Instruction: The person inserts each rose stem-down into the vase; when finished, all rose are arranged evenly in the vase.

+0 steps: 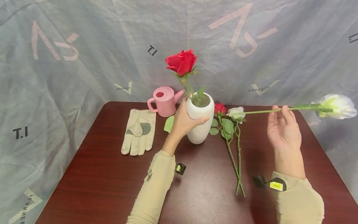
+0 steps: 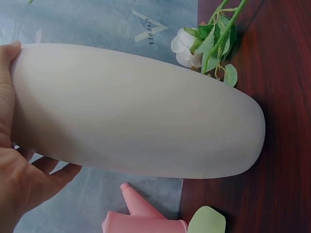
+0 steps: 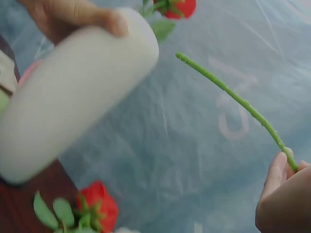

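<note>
My left hand (image 1: 185, 119) grips a white vase (image 1: 200, 127) around its upper part, thumb across the front. A red rose (image 1: 182, 63) stands in the vase, its bloom above the rim and leaning left. Over on the right, my right hand (image 1: 284, 129) pinches the green stem (image 3: 238, 99) of a white rose (image 1: 337, 106) between thumb and fingers. This stem runs nearly level, its bloom to the far right and its cut end pointing toward the vase, apart from it in the right wrist view.
A second red rose (image 1: 220, 108) and another white rose (image 1: 236, 113) lie right of the vase, stems crossing. To the left are a pink watering can (image 1: 165, 104), a work glove (image 1: 139, 137) and a light green object (image 1: 168, 124), partly hidden. A grey cloth backdrop hangs behind the table (image 1: 92, 174).
</note>
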{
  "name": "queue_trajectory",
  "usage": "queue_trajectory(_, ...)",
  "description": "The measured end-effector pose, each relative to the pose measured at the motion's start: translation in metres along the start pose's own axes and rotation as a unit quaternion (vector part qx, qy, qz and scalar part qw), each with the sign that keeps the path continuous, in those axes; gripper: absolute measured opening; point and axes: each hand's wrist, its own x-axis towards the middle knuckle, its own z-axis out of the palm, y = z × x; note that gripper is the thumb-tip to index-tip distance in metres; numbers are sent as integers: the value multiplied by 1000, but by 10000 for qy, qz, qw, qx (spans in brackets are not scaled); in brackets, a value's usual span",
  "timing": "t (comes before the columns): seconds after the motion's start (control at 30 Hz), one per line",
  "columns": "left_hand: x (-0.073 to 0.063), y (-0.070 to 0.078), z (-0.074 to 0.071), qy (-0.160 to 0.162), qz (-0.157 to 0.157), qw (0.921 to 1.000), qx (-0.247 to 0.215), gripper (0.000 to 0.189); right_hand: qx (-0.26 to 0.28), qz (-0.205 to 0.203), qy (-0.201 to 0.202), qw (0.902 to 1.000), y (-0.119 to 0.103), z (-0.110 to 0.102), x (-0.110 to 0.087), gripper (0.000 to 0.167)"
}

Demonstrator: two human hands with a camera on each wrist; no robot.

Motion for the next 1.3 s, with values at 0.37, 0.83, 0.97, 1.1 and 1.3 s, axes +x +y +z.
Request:
queue_trajectory(0.37,0,-1,0,19,-56,9999,99,94,-661,-348,72,9972,63,39,6,16)
queue_trajectory(0.83,0,1,0,18,-37,9999,136,96,-2255,-1476,-251,9627,110,65,8,18)
queue_trajectory(0.97,-1,0,-2,-4,16,9999,137,94,-2634,-1812,-276,9471,115,65,5,17)
queue_trajectory(1.1,-2,0,-2,-30,32,9999,116,93,-3055,-2146,-407,9268,120,65,5,16)
queue_trajectory(1.3,-2,1,-2,-84,6,9999,72,93,-3733,-2404,-720,8931,130,64,6,13)
